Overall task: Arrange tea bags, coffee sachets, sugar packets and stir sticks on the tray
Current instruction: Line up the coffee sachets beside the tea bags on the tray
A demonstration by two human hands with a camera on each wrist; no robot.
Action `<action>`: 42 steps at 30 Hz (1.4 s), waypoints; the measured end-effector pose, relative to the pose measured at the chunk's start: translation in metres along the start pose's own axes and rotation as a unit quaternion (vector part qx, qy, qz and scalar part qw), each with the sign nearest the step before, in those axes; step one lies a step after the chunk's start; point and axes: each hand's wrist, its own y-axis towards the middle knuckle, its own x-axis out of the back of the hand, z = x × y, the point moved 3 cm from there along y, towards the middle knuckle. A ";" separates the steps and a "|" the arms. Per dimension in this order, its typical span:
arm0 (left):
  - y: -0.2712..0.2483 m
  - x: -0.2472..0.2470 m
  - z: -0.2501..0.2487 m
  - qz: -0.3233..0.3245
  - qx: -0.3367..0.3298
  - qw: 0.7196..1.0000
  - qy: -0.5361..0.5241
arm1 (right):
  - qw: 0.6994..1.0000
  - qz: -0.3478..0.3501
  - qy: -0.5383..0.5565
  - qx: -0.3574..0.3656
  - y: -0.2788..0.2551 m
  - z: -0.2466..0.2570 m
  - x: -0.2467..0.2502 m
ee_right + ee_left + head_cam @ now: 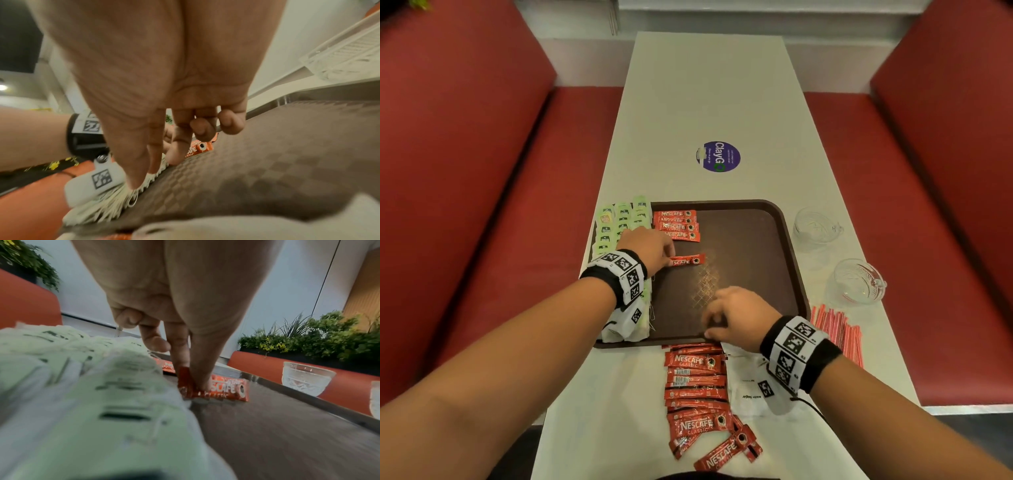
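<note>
The left hand (pixel 645 248) pinches a coffee sachet (pixel 688 260) on the tray (pixel 756 240) just beside the tea bags (pixel 619 219), so a careless nudge may ruffle them; the right hand (pixel 739 318) hangs loosely curled, empty

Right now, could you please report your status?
Left hand pinches a coffee sachet on the tray. Right hand holds nothing, at tray's near edge. Tea bags close beside that sachet.

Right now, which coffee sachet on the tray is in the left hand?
The sachet lying alone on the tray, its end pinched by the left hand; the other sachets lie in a row near the far edge.
</note>
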 end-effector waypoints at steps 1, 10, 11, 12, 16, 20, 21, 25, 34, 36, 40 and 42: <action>0.002 -0.001 0.000 -0.002 0.004 1.000 0.021 | 1.000 0.012 -0.017 0.011 -0.001 0.002 -0.004; 0.016 -0.005 -0.016 0.026 -0.022 0.996 0.080 | 0.989 0.065 -0.118 0.053 -0.013 0.012 -0.017; 0.019 -0.004 -0.015 0.029 -0.010 0.996 0.083 | 0.989 0.066 -0.121 0.052 -0.014 0.013 -0.017; 0.022 -0.002 -0.014 0.029 0.004 0.996 0.083 | 0.989 0.067 -0.123 0.051 -0.014 0.014 -0.018; 0.034 0.007 -0.013 0.019 0.024 0.994 0.101 | 0.987 0.077 -0.133 0.051 -0.017 0.015 -0.021; 0.040 0.010 -0.012 0.018 0.033 0.994 0.102 | 0.984 0.084 -0.152 0.040 -0.019 0.016 -0.027; 0.040 0.011 -0.013 0.017 0.034 0.995 0.096 | 0.983 0.085 -0.156 0.038 -0.020 0.016 -0.029; 0.019 0.018 -0.021 -0.030 0.015 0.998 0.052 | 0.981 0.075 -0.177 0.032 -0.020 0.019 -0.034; -0.112 0.001 -0.053 -0.031 -0.100 0.994 -0.036 | 0.975 0.053 -0.212 0.033 -0.023 0.028 -0.037; -0.135 -0.015 -0.054 -0.008 -0.115 0.993 -0.009 | 0.976 0.053 -0.211 0.031 -0.025 0.031 -0.039; -0.167 -0.045 -0.058 0.045 -0.135 0.989 0.042 | 0.977 0.045 -0.209 0.027 -0.028 0.035 -0.044; -0.176 -0.057 -0.060 0.052 -0.140 0.987 0.065 | 0.977 0.037 -0.210 0.026 -0.028 0.037 -0.046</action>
